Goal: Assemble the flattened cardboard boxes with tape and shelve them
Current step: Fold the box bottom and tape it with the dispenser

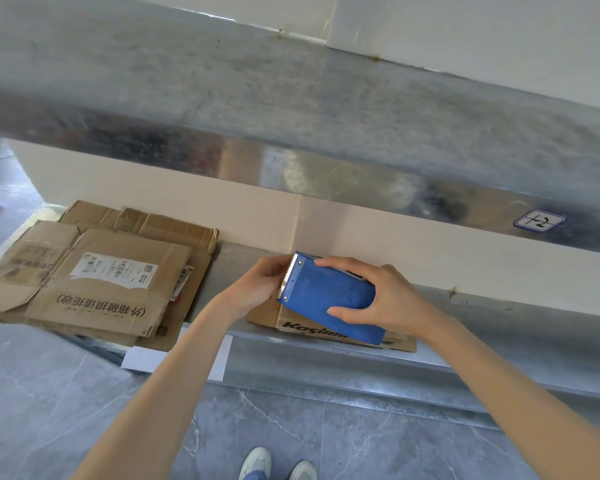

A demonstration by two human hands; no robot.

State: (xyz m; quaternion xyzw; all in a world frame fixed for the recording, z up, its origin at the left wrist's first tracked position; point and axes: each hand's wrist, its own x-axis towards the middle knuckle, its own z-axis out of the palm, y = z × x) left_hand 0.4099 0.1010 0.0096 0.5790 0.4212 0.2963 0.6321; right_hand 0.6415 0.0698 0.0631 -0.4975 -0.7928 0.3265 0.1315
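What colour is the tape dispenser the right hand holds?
The tape dispenser is blue, with a silvery toothed blade; head view.

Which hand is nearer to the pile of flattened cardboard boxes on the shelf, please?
Left. The left hand is right of the pile, not touching it, at the toothed end of the blue tape dispenser; the right hand grips the dispenser's body, farther right.

One blue tape dispenser (329, 299) is counted, held between two hands: the left hand (257, 285) at its toothed end, the right hand (385, 296) across its body. One flattened box (312, 329) is seen directly beneath the grip. Left of the grip a stack of flattened boxes (97, 292) is found; at least three are made out, but the exact number cannot be told. Two shoes (255, 462) are counted below the grip, and one label (539, 221) up to its right.
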